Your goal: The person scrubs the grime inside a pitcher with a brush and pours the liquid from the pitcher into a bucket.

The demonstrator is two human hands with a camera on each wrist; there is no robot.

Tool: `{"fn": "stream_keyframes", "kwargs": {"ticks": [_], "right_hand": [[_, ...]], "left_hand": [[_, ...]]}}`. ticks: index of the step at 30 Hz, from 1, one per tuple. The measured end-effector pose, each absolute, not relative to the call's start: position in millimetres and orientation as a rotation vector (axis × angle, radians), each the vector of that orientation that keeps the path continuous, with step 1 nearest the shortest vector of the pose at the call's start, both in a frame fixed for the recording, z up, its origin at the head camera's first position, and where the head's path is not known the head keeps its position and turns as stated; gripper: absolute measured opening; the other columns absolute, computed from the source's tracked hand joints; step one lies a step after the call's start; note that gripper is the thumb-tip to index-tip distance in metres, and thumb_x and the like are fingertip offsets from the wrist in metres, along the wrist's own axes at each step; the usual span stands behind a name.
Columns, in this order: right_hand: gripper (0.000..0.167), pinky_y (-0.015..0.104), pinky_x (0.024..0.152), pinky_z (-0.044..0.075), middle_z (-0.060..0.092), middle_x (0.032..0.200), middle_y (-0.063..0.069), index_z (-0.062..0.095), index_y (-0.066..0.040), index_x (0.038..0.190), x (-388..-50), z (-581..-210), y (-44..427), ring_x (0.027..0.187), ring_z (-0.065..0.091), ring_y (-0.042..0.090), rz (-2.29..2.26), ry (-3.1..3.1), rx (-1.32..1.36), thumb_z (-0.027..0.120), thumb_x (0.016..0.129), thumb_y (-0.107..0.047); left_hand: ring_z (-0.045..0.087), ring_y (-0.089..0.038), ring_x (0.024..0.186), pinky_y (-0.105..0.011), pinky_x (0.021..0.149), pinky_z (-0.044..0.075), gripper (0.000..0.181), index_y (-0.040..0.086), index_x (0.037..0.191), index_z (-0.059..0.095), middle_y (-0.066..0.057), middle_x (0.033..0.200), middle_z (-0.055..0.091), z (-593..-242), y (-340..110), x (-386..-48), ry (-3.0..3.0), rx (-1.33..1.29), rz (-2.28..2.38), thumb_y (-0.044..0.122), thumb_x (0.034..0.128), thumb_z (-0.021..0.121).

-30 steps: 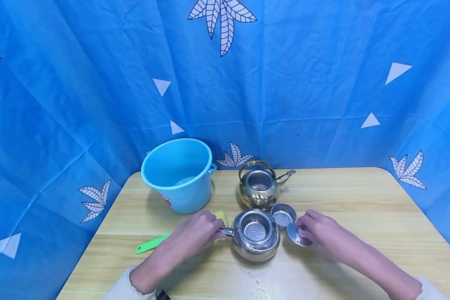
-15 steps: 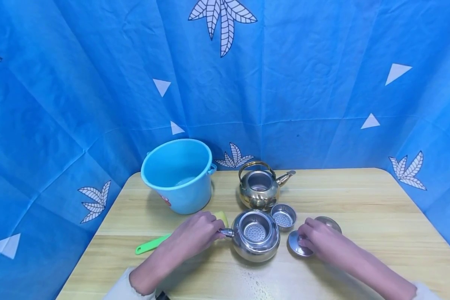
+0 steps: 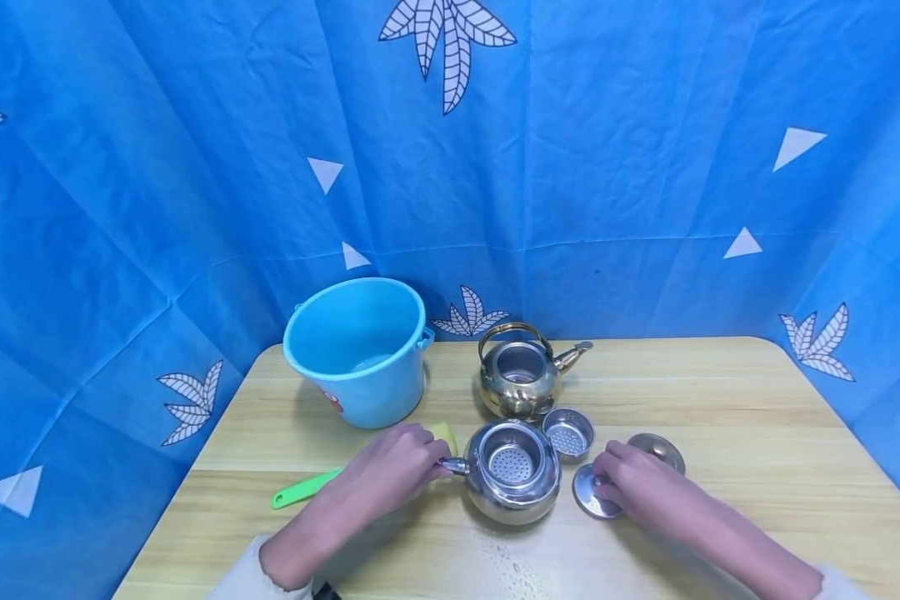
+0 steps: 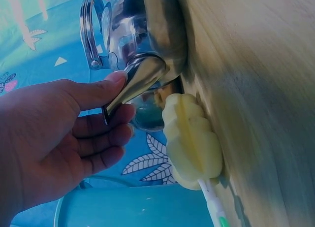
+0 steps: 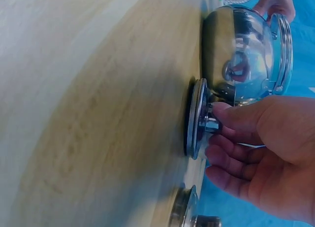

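Left of the silver pot (image 3: 513, 500), the left hand (image 3: 393, 454) is pinching its spout (image 4: 142, 77) between thumb and fingers. Right of that pot, the right hand (image 3: 633, 479) is pinching the knob (image 5: 212, 124) of a lid (image 3: 588, 493), holding it on or just above the worktop (image 3: 750, 417). Close behind the silver pot, a strainer (image 3: 567, 437) and the gold pot (image 3: 519, 398) are crowding its rear side; farther right, beyond a second lid (image 3: 662, 450), worktop is running broadly to its edge.
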State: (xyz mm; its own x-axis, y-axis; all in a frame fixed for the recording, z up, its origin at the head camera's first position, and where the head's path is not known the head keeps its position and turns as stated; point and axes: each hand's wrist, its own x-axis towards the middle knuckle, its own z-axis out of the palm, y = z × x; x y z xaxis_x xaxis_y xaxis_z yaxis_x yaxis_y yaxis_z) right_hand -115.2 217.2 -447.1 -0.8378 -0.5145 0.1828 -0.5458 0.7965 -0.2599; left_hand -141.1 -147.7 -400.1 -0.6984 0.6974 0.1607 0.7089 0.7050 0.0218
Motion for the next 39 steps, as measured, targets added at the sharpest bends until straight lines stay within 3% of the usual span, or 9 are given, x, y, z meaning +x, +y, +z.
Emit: {"fn": "stream_keyframes", "kwargs": {"ticks": [14,20,32,39], "right_hand": [[0.015,0.026,0.072,0.06,0.069,0.092,-0.007,0.076,-0.014,0.098,-114.6,-441.6,216.0,0.083,0.068,0.009,0.454,-2.897,0.777,0.081,0.086,-0.021],[0.012,0.029,0.069,0.06,0.07,0.089,-0.009,0.076,-0.018,0.096,-120.2,-430.1,211.1,0.077,0.069,0.009,0.397,-2.804,0.748,0.081,0.086,-0.022],[0.009,0.021,0.067,0.058,0.069,0.087,-0.007,0.075,-0.012,0.098,-129.0,-407.2,189.0,0.077,0.066,0.005,0.538,-2.684,0.762,0.078,0.09,-0.016],[0.011,0.024,0.071,0.061,0.071,0.087,-0.002,0.075,-0.008,0.097,-133.5,-399.6,168.1,0.079,0.07,0.011,0.583,-2.541,0.856,0.08,0.088,-0.015]], "left_hand": [[0.055,-0.004,0.069,-0.016,0.065,0.047,0.018,0.019,0.098,0.08,0.007,0.079,0.072,-399.6,-145.9,-139.1,-2.75,-1.144,-0.079,0.035,0.0904,0.079],[0.056,-0.005,0.068,-0.018,0.066,0.048,0.017,0.018,0.097,0.08,0.007,0.078,0.072,-399.7,-145.5,-138.0,-2.726,-1.146,-0.044,0.034,0.0902,0.079],[0.058,-0.007,0.069,-0.02,0.067,0.049,0.016,0.019,0.095,0.079,0.006,0.077,0.072,-402.6,-146.2,-137.4,-2.644,-1.169,-0.015,0.033,0.0879,0.081],[0.059,-0.008,0.071,-0.021,0.068,0.049,0.016,0.02,0.097,0.079,0.005,0.081,0.074,-402.9,-145.6,-134.5,-2.62,-1.176,0.043,0.034,0.0888,0.08]]}}
